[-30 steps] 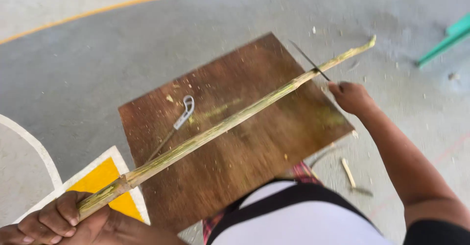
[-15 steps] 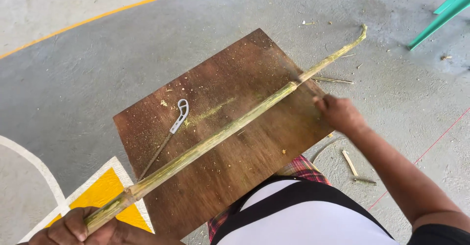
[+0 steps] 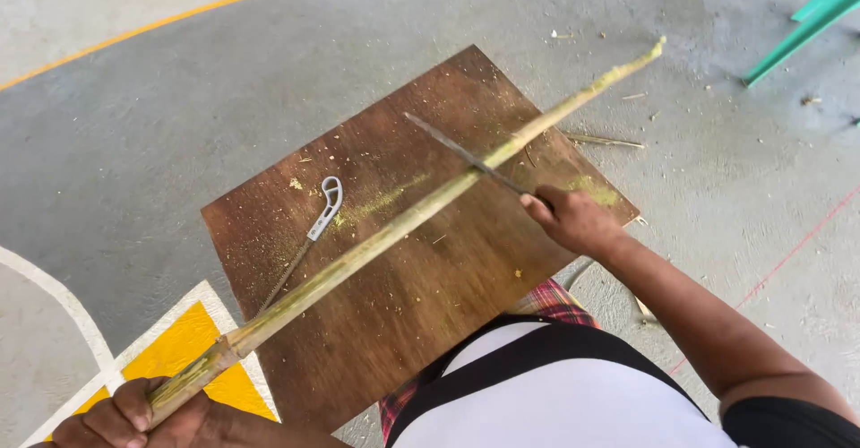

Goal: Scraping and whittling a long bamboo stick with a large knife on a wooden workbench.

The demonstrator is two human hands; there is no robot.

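On the concrete floor [image 3: 179, 116] lies a square brown board [image 3: 421, 296], and across it slants a long green bamboo stalk [image 3: 376, 246], running from the lower left corner up toward the far right. The left hand [image 3: 134, 417] is wrapped tight around the thick near end of the stalk, fingers curled fully over it, just above a yellow painted patch [image 3: 170, 358] on the floor. The right hand [image 3: 573, 219] is closed around the handle of a long thin knife [image 3: 461, 154], whose blade lies crosswise against the stalk at about its upper third.

By the look of it, the scraping is well under way: a pale green streak of dust [image 3: 385, 202] and scattered shavings lie on the board, and a second dusty patch shows near the right hand. The upper stretch of the stalk looks paler and cleaner than the lower part, which keeps darker, rougher skin near the left hand, so that section seems to remain.

A small grey-handled tool [image 3: 324, 211] lies unused on the board beside the stalk. Thin splinters [image 3: 605, 141] lie on the floor off the board's far edge, and a green chair leg [image 3: 802, 31] shows at the top right.
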